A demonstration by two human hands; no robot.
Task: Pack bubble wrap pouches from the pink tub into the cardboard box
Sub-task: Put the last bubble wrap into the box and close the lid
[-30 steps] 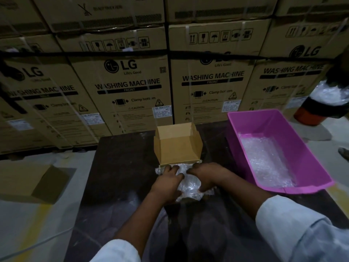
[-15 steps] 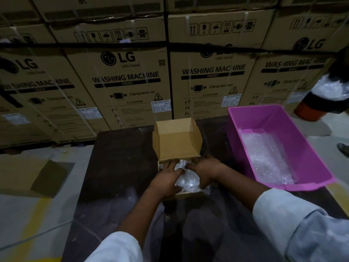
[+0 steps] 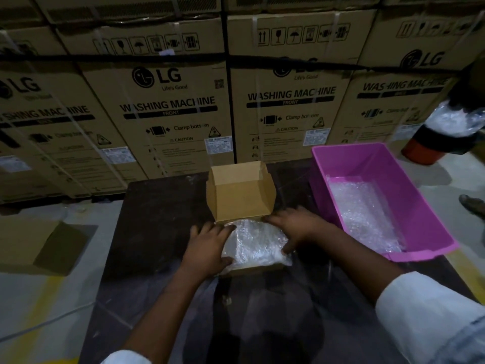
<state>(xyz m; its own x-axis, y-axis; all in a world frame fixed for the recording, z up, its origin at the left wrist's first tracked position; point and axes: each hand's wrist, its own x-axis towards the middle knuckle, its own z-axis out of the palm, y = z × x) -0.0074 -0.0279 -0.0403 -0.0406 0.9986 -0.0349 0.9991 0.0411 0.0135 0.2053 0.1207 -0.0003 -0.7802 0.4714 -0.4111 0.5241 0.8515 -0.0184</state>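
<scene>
A small cardboard box (image 3: 240, 198) stands at the middle of the dark table with its lid flap raised at the back. A clear bubble wrap pouch (image 3: 258, 241) lies in the box's open tray, filling it. My left hand (image 3: 210, 245) presses flat on the pouch's left side, fingers spread. My right hand (image 3: 296, 229) presses on its right side, thumb on the wrap. The pink tub (image 3: 351, 158) sits to the right on the table, with more bubble wrap pouches (image 3: 363, 214) lying in its bottom.
Stacked washing machine cartons (image 3: 170, 106) wall off the far side of the table (image 3: 157, 222). A brown carton (image 3: 39, 248) lies on the floor at left. At far right stand an orange and black object with plastic (image 3: 443, 135) and a person's foot (image 3: 472, 206).
The pouch went from the table in front of the box into the box's tray. My hands, which were bunched on it, have spread apart to its left and right sides.
</scene>
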